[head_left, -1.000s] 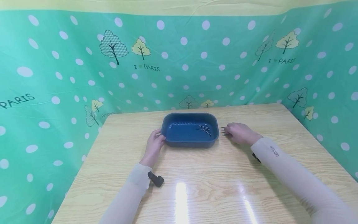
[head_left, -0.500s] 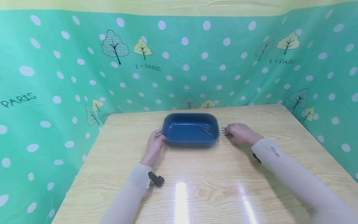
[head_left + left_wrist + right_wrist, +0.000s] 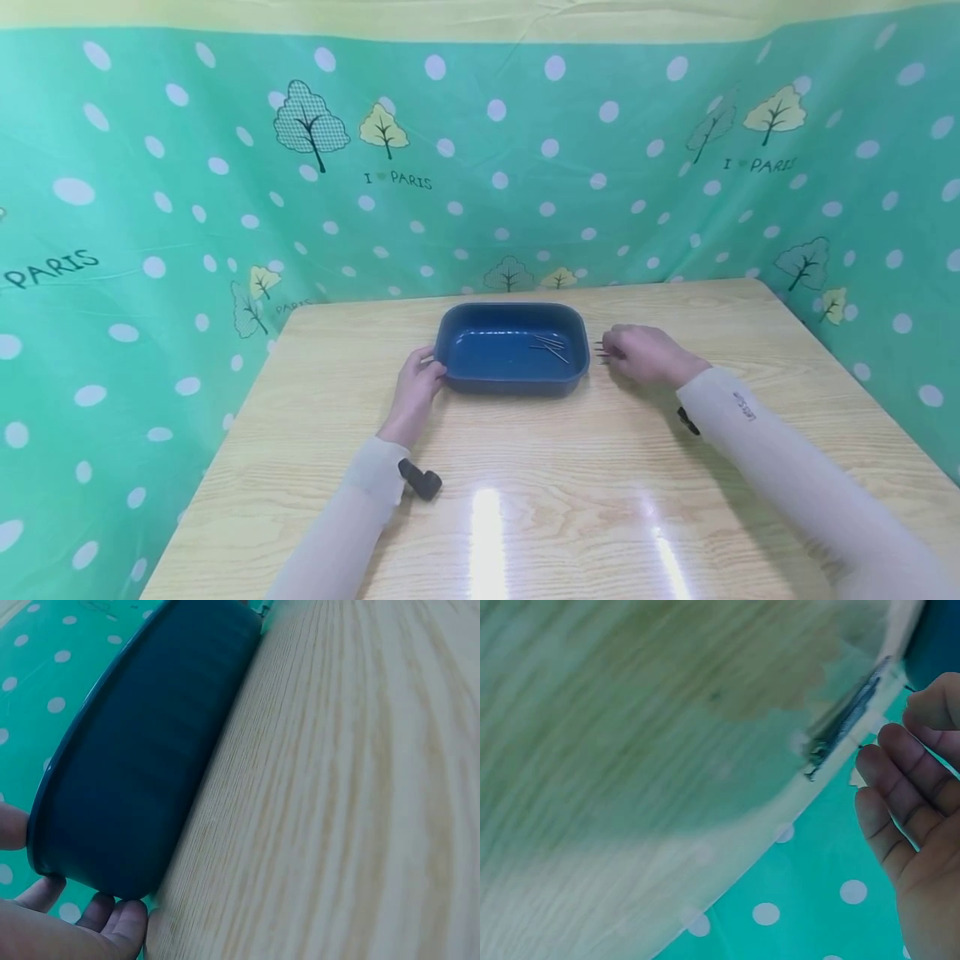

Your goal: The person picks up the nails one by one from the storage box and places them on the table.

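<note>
A deep blue rectangular basin point(image 3: 510, 387) stands on the wooden table. My left hand point(image 3: 414, 385) holds its near left corner; in the left wrist view, fingertips point(image 3: 127, 922) lie along the wall and another digit meets the rim. Several thin metal nails point(image 3: 551, 346) lie inside the basin, toward its right end. Just right of the basin, my right hand point(image 3: 645, 352) is low over the table with thumb and forefinger together. A small dark nail tip point(image 3: 910, 688) shows at that pinch, the rest hidden by fingers. More loose nails point(image 3: 847, 720) lie in a bundle beside the fingertips.
The light wooden table point(image 3: 525, 483) reaches back to a green dotted cloth point(image 3: 525, 208) that hangs behind and at both sides. A black wrist-camera mount point(image 3: 422, 481) sits on the left sleeve. Light glares off the table's front part.
My right hand has shifted very slightly up and to the right beside the nails. The left hand stays at the basin's corner, and the basin stays in place.
</note>
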Demonstrator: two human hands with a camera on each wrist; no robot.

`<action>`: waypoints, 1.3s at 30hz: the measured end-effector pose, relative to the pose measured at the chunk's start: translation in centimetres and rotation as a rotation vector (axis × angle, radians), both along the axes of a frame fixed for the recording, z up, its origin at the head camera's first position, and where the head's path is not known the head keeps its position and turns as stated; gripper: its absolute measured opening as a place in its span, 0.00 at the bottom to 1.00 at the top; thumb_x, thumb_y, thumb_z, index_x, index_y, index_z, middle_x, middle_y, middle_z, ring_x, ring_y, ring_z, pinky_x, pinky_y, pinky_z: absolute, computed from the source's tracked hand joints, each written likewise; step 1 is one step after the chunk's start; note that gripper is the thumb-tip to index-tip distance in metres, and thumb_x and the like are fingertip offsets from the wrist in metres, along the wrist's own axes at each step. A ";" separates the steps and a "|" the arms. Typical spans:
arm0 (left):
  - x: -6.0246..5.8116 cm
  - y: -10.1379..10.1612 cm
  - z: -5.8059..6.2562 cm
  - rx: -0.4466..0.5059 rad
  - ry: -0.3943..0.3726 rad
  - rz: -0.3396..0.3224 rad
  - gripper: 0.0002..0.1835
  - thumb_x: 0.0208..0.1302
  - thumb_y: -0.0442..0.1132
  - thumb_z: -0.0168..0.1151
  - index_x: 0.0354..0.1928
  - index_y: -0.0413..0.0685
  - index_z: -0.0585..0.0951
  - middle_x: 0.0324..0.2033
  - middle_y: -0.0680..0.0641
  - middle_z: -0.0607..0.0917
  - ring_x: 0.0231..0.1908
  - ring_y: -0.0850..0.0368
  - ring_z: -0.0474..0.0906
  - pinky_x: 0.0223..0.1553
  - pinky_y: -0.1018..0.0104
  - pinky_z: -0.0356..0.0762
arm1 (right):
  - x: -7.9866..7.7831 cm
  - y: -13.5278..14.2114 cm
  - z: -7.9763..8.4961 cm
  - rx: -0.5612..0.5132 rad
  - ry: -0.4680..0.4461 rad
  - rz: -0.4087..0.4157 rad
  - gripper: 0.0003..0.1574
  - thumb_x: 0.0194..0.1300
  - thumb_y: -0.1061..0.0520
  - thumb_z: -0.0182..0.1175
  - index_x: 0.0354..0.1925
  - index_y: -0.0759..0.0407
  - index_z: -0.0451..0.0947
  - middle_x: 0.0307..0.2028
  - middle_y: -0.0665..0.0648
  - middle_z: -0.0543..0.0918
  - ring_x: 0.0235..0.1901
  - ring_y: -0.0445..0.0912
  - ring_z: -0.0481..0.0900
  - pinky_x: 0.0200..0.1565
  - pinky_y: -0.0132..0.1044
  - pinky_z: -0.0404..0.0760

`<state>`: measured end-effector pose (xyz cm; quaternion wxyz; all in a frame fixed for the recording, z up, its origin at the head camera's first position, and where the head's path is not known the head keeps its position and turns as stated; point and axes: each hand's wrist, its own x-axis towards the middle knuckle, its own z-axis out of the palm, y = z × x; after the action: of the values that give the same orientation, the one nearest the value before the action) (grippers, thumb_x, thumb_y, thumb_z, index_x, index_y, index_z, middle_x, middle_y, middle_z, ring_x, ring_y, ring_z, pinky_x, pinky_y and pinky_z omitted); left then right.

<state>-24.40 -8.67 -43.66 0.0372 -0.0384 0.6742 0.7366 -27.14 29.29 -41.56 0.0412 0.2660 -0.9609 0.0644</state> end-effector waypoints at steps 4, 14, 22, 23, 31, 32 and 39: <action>-0.1 -0.1 0.0 0.002 -0.003 0.003 0.24 0.56 0.33 0.50 0.57 0.45 0.65 0.53 0.42 0.70 0.54 0.49 0.69 0.56 0.64 0.69 | 0.0 -0.5 0.5 -0.070 -0.008 -0.021 0.07 0.55 0.56 0.57 0.35 0.55 0.77 0.30 0.48 0.76 0.30 0.43 0.74 0.35 0.40 0.78; 0.1 0.1 0.2 -0.015 -0.020 0.003 0.24 0.56 0.33 0.50 0.57 0.46 0.65 0.53 0.43 0.70 0.54 0.51 0.69 0.56 0.65 0.68 | 0.6 -2.0 1.0 -0.375 -0.098 -0.158 0.17 0.64 0.54 0.48 0.45 0.63 0.75 0.39 0.59 0.79 0.40 0.51 0.76 0.44 0.48 0.76; 0.1 0.2 0.4 -0.020 -0.010 -0.002 0.24 0.56 0.34 0.50 0.57 0.46 0.65 0.54 0.43 0.69 0.55 0.50 0.69 0.56 0.66 0.69 | 1.2 -2.9 0.8 -0.625 -0.203 -0.302 0.20 0.66 0.50 0.46 0.48 0.62 0.72 0.44 0.62 0.77 0.44 0.53 0.75 0.48 0.49 0.75; 0.1 0.2 0.4 -0.021 -0.010 -0.002 0.24 0.56 0.34 0.49 0.57 0.46 0.65 0.54 0.42 0.69 0.55 0.50 0.69 0.56 0.66 0.69 | 1.2 -2.9 0.8 -0.654 -0.224 -0.313 0.21 0.66 0.49 0.46 0.49 0.62 0.72 0.45 0.62 0.77 0.44 0.53 0.76 0.48 0.49 0.75; 0.5 0.1 1.3 -0.006 -0.025 -0.028 0.25 0.57 0.32 0.49 0.59 0.42 0.62 0.56 0.39 0.67 0.57 0.47 0.67 0.58 0.63 0.67 | 1.4 -3.5 0.8 -0.856 -0.367 -0.347 0.23 0.67 0.51 0.45 0.53 0.65 0.67 0.49 0.65 0.74 0.45 0.57 0.77 0.46 0.47 0.78; 0.5 0.1 1.3 -0.003 -0.027 -0.033 0.25 0.58 0.32 0.48 0.59 0.42 0.62 0.56 0.39 0.67 0.57 0.47 0.66 0.58 0.62 0.66 | 1.5 -3.6 0.8 -0.872 -0.372 -0.354 0.23 0.67 0.52 0.45 0.53 0.65 0.66 0.49 0.66 0.74 0.45 0.57 0.77 0.47 0.48 0.77; 0.1 0.2 0.5 -0.004 -0.017 0.000 0.24 0.56 0.33 0.50 0.57 0.45 0.65 0.54 0.43 0.69 0.55 0.49 0.68 0.56 0.65 0.68 | 1.8 -4.7 0.8 -0.948 -0.431 -0.403 0.25 0.66 0.53 0.44 0.56 0.66 0.65 0.51 0.66 0.73 0.45 0.56 0.76 0.50 0.47 0.75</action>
<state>-24.26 -8.47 -43.18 0.0427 -0.0445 0.6753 0.7350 -25.38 24.62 -40.80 -0.0293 0.0103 -0.8453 0.5334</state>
